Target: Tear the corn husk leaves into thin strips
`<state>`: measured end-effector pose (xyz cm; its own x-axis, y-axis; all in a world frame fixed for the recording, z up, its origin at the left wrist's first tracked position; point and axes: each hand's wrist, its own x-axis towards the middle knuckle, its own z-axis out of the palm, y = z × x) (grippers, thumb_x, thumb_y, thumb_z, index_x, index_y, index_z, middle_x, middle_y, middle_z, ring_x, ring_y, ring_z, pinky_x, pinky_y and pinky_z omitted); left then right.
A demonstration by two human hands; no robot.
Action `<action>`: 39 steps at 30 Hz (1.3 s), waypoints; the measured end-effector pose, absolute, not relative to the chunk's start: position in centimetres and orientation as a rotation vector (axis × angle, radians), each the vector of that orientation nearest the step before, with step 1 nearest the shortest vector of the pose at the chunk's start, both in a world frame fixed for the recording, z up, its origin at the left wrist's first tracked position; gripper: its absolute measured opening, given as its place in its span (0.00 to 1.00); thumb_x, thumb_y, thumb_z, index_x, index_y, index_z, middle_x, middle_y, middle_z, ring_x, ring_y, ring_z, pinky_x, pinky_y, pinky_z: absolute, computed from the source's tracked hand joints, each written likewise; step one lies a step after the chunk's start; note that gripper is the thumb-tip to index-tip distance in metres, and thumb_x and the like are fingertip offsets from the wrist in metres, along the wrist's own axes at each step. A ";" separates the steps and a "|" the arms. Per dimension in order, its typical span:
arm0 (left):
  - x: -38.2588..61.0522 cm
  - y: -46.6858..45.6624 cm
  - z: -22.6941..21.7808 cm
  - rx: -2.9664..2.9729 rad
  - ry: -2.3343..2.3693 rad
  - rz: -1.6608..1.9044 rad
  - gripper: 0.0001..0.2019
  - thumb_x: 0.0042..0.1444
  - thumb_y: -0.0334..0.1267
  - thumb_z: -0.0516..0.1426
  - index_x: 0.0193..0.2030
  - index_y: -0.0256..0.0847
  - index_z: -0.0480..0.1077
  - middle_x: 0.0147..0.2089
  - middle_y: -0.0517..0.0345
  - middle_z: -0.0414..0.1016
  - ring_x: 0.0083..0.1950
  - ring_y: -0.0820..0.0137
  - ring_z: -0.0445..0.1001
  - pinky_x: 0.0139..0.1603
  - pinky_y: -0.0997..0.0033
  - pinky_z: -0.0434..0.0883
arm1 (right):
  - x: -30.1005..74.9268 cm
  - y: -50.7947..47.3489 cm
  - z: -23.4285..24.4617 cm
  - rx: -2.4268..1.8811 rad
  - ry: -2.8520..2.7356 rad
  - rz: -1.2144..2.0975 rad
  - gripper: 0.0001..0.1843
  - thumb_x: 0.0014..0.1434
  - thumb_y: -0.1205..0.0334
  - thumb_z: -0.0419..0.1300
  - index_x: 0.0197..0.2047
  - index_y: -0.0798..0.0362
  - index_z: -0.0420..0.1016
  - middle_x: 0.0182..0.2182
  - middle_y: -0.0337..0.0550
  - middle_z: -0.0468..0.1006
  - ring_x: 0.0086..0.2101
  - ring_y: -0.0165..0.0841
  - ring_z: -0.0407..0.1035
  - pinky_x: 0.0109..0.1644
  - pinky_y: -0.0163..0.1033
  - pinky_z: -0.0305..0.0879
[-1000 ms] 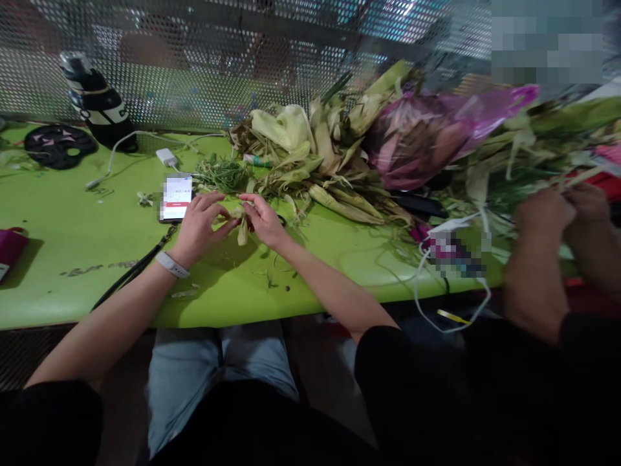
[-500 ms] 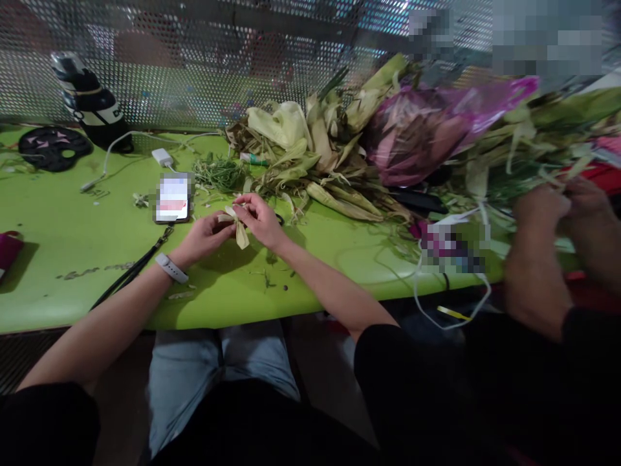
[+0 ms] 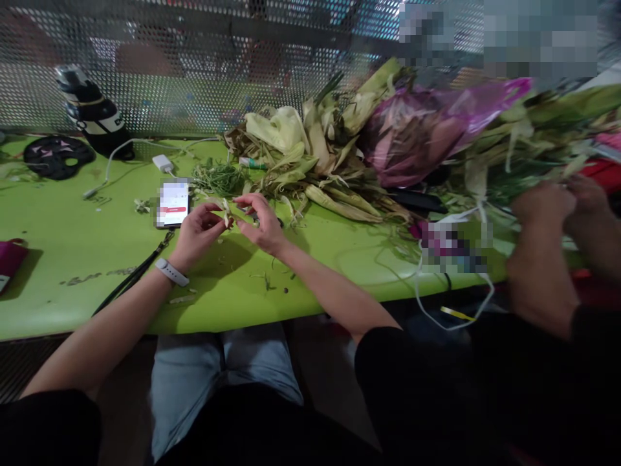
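My left hand (image 3: 198, 234) pinches a small pale strip of corn husk (image 3: 226, 212) between thumb and fingertips, just above the green tabletop (image 3: 330, 259). Facing it from the right, my right hand (image 3: 263, 226) has its thumb and fingers apart, and nothing shows between them. Its fingertips are close to the husk strip. Behind both hands lies a tangle of thin green strips (image 3: 220, 176), beside a large heap of dry corn husks (image 3: 334, 152).
A lit phone (image 3: 173, 204) with a black strap lies by my left hand. Farther back are a white charger (image 3: 162, 163), a dark bottle (image 3: 97, 116) and a black openwork object (image 3: 59, 157). At right, a purple plastic bag (image 3: 412, 136) and another person's hands (image 3: 546, 204).
My right hand has let go of the husk piece, and its fingers have spread. The husk's broad hanging ends no longer show; a narrower strip stays in my left hand.
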<state>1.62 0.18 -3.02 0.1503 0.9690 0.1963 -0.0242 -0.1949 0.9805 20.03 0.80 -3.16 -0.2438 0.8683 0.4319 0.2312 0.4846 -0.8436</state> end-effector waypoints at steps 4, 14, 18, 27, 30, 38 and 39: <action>1.6 0.3 -3.4 1.390 0.883 1.176 0.19 0.43 0.37 0.72 0.40 0.41 0.71 0.33 0.58 0.79 0.36 0.69 0.79 0.41 0.69 0.75 | 20.0 1.7 -3.7 -0.857 -1.422 1.253 0.20 0.61 0.52 0.58 0.55 0.48 0.66 0.54 0.46 0.71 0.52 0.35 0.69 0.58 0.46 0.67; 1.6 0.2 -3.4 1.375 0.834 1.092 0.15 0.44 0.40 0.71 0.35 0.39 0.73 0.34 0.57 0.80 0.35 0.71 0.79 0.43 0.68 0.77 | 19.9 2.1 -3.5 -0.871 -1.229 1.338 0.23 0.44 0.51 0.73 0.35 0.50 0.65 0.32 0.35 0.70 0.35 0.27 0.67 0.46 0.38 0.70; 1.4 0.3 -3.6 1.374 0.889 1.048 0.17 0.44 0.40 0.71 0.41 0.39 0.76 0.32 0.54 0.82 0.34 0.67 0.81 0.42 0.66 0.79 | 19.9 1.6 -3.3 -0.954 -1.349 1.085 0.21 0.50 0.49 0.70 0.36 0.49 0.65 0.31 0.35 0.68 0.32 0.27 0.64 0.42 0.37 0.68; 1.5 0.1 -3.5 1.383 0.933 0.975 0.13 0.47 0.36 0.69 0.39 0.35 0.76 0.31 0.55 0.81 0.31 0.70 0.80 0.42 0.64 0.80 | 19.8 0.9 -3.4 -0.886 -1.633 0.882 0.12 0.56 0.56 0.62 0.42 0.49 0.68 0.37 0.41 0.73 0.38 0.33 0.69 0.48 0.43 0.68; 1.7 0.0 -3.5 1.359 0.924 0.969 0.15 0.46 0.36 0.69 0.40 0.34 0.75 0.30 0.56 0.81 0.32 0.71 0.80 0.43 0.65 0.79 | 20.0 1.5 -4.3 -0.814 -1.604 1.035 0.14 0.54 0.60 0.60 0.45 0.49 0.68 0.37 0.40 0.74 0.39 0.33 0.70 0.51 0.45 0.69; 1.6 -0.9 -2.2 1.370 0.883 0.954 0.13 0.50 0.39 0.67 0.38 0.34 0.73 0.31 0.56 0.79 0.32 0.70 0.79 0.41 0.65 0.79 | 20.0 1.0 -4.2 -0.773 -1.619 0.991 0.16 0.54 0.58 0.65 0.46 0.49 0.70 0.41 0.42 0.74 0.43 0.34 0.71 0.54 0.46 0.69; 1.5 -0.8 -2.2 1.365 0.884 0.960 0.14 0.49 0.39 0.68 0.38 0.34 0.72 0.31 0.56 0.79 0.32 0.70 0.79 0.41 0.65 0.79 | 20.1 0.8 -4.0 -0.754 -1.672 0.961 0.17 0.54 0.59 0.65 0.47 0.48 0.70 0.44 0.43 0.73 0.45 0.35 0.71 0.56 0.47 0.69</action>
<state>1.54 -0.84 -2.15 0.3737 0.9268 0.0376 -0.0390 -0.0248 0.9989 20.11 0.81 -3.97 -0.2830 0.8425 0.4583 0.0278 0.4849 -0.8741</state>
